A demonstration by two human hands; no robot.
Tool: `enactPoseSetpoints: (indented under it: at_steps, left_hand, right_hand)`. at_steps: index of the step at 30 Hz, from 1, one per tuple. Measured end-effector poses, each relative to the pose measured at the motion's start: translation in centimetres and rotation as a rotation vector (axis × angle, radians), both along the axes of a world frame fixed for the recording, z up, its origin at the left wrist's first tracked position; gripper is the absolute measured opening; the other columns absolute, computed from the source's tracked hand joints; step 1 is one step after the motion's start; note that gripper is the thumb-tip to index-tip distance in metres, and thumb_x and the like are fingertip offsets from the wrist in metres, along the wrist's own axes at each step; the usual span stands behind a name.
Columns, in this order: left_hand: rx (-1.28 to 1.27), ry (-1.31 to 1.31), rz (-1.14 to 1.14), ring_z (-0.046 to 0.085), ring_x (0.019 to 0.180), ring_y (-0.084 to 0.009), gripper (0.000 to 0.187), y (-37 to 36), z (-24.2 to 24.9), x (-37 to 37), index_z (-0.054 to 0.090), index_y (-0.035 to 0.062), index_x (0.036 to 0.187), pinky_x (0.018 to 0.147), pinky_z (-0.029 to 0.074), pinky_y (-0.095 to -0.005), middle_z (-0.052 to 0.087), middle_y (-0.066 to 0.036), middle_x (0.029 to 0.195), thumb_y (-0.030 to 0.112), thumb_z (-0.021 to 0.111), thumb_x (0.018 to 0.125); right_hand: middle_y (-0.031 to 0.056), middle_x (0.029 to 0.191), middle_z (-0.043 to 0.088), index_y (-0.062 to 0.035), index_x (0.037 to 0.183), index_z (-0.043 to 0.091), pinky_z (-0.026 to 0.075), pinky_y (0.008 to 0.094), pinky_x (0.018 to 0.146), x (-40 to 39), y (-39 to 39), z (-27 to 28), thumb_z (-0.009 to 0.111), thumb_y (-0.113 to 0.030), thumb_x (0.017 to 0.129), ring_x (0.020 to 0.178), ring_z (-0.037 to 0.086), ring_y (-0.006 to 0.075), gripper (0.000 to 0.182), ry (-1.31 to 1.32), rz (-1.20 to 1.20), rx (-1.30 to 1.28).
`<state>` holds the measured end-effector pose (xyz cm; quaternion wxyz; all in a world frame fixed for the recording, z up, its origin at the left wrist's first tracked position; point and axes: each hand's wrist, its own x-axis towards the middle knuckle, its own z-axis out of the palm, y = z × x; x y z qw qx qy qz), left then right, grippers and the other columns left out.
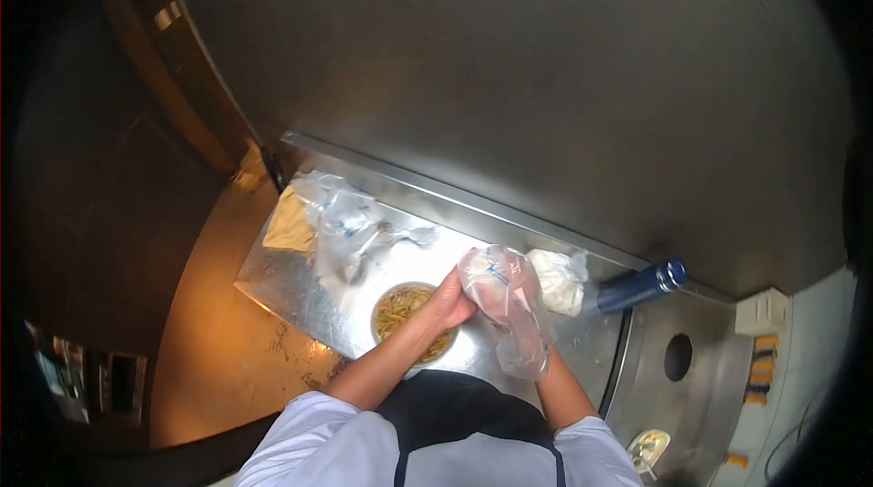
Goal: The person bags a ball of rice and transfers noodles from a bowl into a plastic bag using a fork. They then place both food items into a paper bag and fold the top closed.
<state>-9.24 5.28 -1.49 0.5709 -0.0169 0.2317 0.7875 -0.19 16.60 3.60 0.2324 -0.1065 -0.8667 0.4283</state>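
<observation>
A clear plastic bag [529, 341] covers my right hand [509, 285] and part of the forearm. My left hand [452, 301] is bare and presses against the bag at its left side, its fingers partly hidden behind the plastic. Just below and left of my left hand, a round metal bowl [375, 321] stands on the steel table [473, 339], holding thin yellow-brown strips of food [400, 306]. The fingers of my right hand are blurred by the plastic, and their grip is unclear.
Crumpled clear plastic [346, 228] and a tan cloth-like item [291, 223] lie at the table's left. A white crumpled bundle [557, 281] and a dark blue bottle [644, 285] are on the right. Beyond them are a steel basin [647, 414] and a white dish [649, 448].
</observation>
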Motion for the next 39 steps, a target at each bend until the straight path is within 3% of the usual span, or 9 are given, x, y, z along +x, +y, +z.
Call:
enactPoseSetpoints:
  at_steps: [5,7,16,19,21,24,30,34,39]
  left_hand:
    - [-0.087,0.419,0.153,0.056,0.126,-0.0204,0.058,-0.3,1.8,2.6,0.052,0.0068,0.141,0.109,0.045,-0.0392,0.061,-0.011,0.134,0.047,0.062,0.100]
    - [-0.132,0.601,0.224,0.055,0.125,-0.0187,0.057,-0.8,2.6,3.4,0.053,0.0062,0.140,0.108,0.043,-0.0362,0.060,-0.010,0.133,0.044,0.064,0.099]
    - [-0.260,0.693,0.237,0.054,0.123,-0.0205,0.058,-3.3,3.4,5.5,0.054,0.0046,0.141,0.108,0.040,-0.0349,0.061,-0.012,0.130,0.042,0.066,0.098]
    - [-0.214,0.466,0.147,0.055,0.125,-0.0235,0.060,-3.7,3.3,6.0,0.053,0.0073,0.142,0.107,0.044,-0.0407,0.061,-0.011,0.134,0.047,0.064,0.099]
    - [-0.230,0.195,0.011,0.056,0.127,-0.0250,0.061,-4.7,5.2,6.4,0.052,0.0096,0.144,0.106,0.047,-0.0450,0.061,-0.010,0.136,0.050,0.062,0.099]
    - [-0.121,0.315,-0.159,0.056,0.129,-0.0258,0.063,-6.1,4.4,4.9,0.050,0.0122,0.146,0.103,0.049,-0.0501,0.059,-0.008,0.140,0.053,0.060,0.099]
    - [-0.064,0.512,-0.030,0.060,0.118,-0.0198,0.056,-6.8,6.2,5.8,0.051,0.0070,0.141,0.099,0.051,-0.0355,0.062,-0.010,0.129,0.035,0.070,0.096]
    - [-0.135,0.509,-0.014,0.062,0.114,-0.0183,0.052,-7.0,6.8,6.7,0.051,0.0041,0.139,0.096,0.052,-0.0325,0.063,-0.010,0.126,0.028,0.069,0.097]
    - [-0.141,0.566,-0.086,0.063,0.113,-0.0184,0.050,-7.1,4.4,7.2,0.051,0.0035,0.138,0.095,0.053,-0.0333,0.064,-0.012,0.124,0.027,0.069,0.098]
  right_hand:
    - [0.0180,0.106,0.067,-0.0032,0.120,0.066,0.054,0.0442,0.085,3.0,-2.3,-1.3,0.072,-0.016,0.085,0.097,0.067,0.0382,0.038,0.194,-0.152,0.321]
    - [0.0213,0.115,0.065,-0.0026,0.126,0.064,0.051,0.0476,0.097,4.9,-3.3,0.5,0.063,-0.003,0.089,0.108,0.063,0.0413,0.036,0.008,-0.167,0.886]
    - [0.0219,0.114,0.066,-0.0036,0.139,0.059,0.050,0.0487,0.098,6.0,-2.5,0.0,0.059,-0.003,0.093,0.114,0.062,0.0368,0.045,0.107,0.063,0.299]
    - [0.0181,0.115,0.068,-0.0071,0.135,0.061,0.051,0.0488,0.096,7.9,-5.0,1.5,0.061,-0.006,0.093,0.110,0.064,0.0360,0.043,-0.094,-0.074,0.610]
    - [0.0171,0.113,0.069,-0.0080,0.132,0.062,0.052,0.0479,0.095,8.6,-6.8,5.1,0.062,-0.007,0.093,0.108,0.065,0.0348,0.040,0.091,-0.111,0.590]
    - [0.0190,0.115,0.068,-0.0038,0.127,0.062,0.052,0.0450,0.098,8.5,-6.6,4.9,0.071,-0.022,0.092,0.111,0.065,0.0346,0.041,-0.045,-0.012,0.425]
    - [0.0232,0.133,0.061,-0.0007,0.134,0.059,0.046,0.0418,0.108,10.2,-8.2,8.1,0.074,-0.034,0.091,0.123,0.060,0.0377,0.057,-0.188,-0.099,-0.012]
    - [0.0218,0.142,0.058,-0.0034,0.139,0.059,0.041,0.0393,0.115,10.8,-5.8,0.6,0.073,-0.036,0.091,0.133,0.054,0.0332,0.060,-0.081,0.199,-0.169]
    - [0.0118,0.128,0.065,-0.0023,0.126,0.066,0.046,0.0323,0.106,13.2,-7.9,0.7,0.066,-0.023,0.098,0.123,0.060,0.0208,0.035,0.191,0.165,-0.338]
